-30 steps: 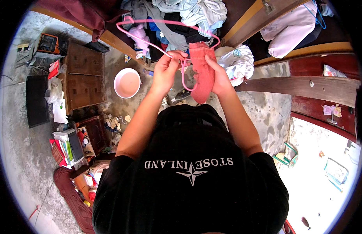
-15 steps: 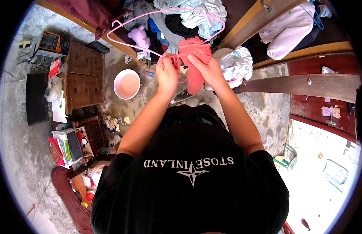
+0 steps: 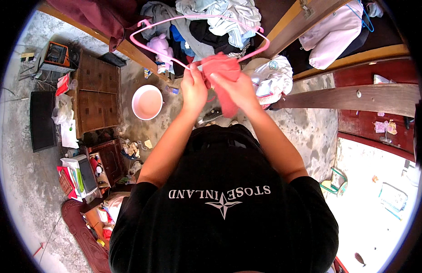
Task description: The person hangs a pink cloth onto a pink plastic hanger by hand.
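A pink clothes hanger [image 3: 197, 17] is held out over the heap of clothes, and my left hand [image 3: 194, 88] is closed round its lower bar. Coral-red cloth [image 3: 221, 65] lies bunched at that bar, with one end hanging down. My right hand [image 3: 238, 89] grips the cloth just right of my left hand, thumb on top. A thin red loop or strap dangles between the two hands. What kind of garment the cloth is, I cannot tell. My fingers' undersides are hidden.
Piled clothes [image 3: 220, 22] and a purple plush toy [image 3: 161, 45] fill the wooden-framed space ahead. A white bundle [image 3: 277, 75] sits right of my hands. On the floor to the left stands a white basin [image 3: 135, 98] of cloudy liquid. A wooden cabinet [image 3: 99, 82] is farther left.
The hanger has tipped and shifted slightly to the right and down. My right hand has bunched the cloth, which hung flatter before, and drawn it a little lower.
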Demonstrator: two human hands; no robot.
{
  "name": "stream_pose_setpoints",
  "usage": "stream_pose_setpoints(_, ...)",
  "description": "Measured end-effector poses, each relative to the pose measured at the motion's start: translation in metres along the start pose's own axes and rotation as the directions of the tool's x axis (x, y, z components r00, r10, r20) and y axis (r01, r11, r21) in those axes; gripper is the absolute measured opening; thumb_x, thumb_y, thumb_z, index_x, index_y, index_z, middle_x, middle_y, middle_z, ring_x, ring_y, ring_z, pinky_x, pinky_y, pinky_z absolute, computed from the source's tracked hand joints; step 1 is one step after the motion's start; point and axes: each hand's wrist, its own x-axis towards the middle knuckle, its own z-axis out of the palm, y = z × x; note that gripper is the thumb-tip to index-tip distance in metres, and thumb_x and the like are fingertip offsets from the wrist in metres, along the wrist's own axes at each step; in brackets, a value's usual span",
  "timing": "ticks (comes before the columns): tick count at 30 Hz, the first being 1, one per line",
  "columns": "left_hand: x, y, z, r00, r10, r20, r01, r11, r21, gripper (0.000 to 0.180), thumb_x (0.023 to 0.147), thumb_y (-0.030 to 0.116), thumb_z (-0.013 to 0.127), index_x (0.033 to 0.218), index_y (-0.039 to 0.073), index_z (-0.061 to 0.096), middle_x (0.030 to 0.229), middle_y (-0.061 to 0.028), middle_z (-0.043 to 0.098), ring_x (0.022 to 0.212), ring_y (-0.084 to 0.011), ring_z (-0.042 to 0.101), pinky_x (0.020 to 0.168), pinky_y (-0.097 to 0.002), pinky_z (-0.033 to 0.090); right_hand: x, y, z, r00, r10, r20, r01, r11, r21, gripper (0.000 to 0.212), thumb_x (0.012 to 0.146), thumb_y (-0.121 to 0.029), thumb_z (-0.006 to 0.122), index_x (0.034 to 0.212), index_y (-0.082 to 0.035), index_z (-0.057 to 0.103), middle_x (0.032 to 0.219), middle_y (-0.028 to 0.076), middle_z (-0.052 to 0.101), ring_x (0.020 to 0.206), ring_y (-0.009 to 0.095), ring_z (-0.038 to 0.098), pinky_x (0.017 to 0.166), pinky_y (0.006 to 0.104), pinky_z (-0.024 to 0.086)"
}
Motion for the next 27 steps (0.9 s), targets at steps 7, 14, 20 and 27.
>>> stream_pose_setpoints(7, 0.004, 0.0, -0.014, 0.996, -0.065, 0.059, 0.075, 0.983, -0.168, 0.044, 0.111, 0.033, 0.034, 0.092, 0.0, 0.056, 0.064, -0.0028, 0.054, 0.049, -0.0094, 0.047, 0.046, -0.027, 0.038, 0.008, -0.005, -0.013, 0.996, 0.029, -0.079, -0.018, 0.991, 0.136, 0.029, 0.09, -0.02, 0.076, 0.113, -0.003, 0.072, 0.106, 0.002, 0.073, 0.093, 0.009, 0.066, 0.084, 0.0263, 0.052)
stream_pose_setpoints(14, -0.002, 0.001, 0.0, 0.984, -0.175, 0.028, 0.176, 0.952, -0.252, 0.037, 0.11, 0.034, 0.038, 0.091, 0.005, 0.051, 0.061, -0.0016, 0.05, 0.048, -0.0098, 0.046, 0.045, -0.0244, 0.039, 0.003, 0.001, 0.0, 0.999, -0.002, 0.037, 0.006, 0.991, -0.132, 0.037, 0.085, -0.028, 0.081, 0.113, -0.005, 0.073, 0.105, 0.004, 0.076, 0.09, 0.012, 0.07, 0.083, 0.0308, 0.054)
stream_pose_setpoints(20, -0.005, 0.025, -0.027, 0.961, -0.244, 0.127, 0.261, 0.956, -0.135, 0.044, 0.11, 0.043, 0.033, 0.089, 0.008, 0.049, 0.058, -0.0026, 0.048, 0.042, -0.0083, 0.037, 0.038, -0.0246, 0.028, 0.024, -0.013, -0.069, 0.975, 0.111, -0.194, -0.104, 0.993, 0.047, 0.026, 0.087, -0.016, 0.08, 0.109, -0.004, 0.073, 0.102, 0.003, 0.075, 0.088, 0.01, 0.068, 0.08, 0.0259, 0.054)
stream_pose_setpoints(27, -0.008, 0.027, -0.023, 0.946, -0.298, 0.128, 0.317, 0.933, -0.169, 0.044, 0.11, 0.042, 0.033, 0.09, 0.008, 0.05, 0.056, -0.0026, 0.049, 0.041, -0.008, 0.034, 0.038, -0.0251, 0.026, 0.024, -0.012, -0.064, 0.987, -0.026, -0.158, 0.034, 0.998, 0.046, 0.034, 0.086, -0.022, 0.081, 0.113, -0.004, 0.07, 0.105, 0.004, 0.074, 0.089, 0.01, 0.068, 0.079, 0.0261, 0.054)
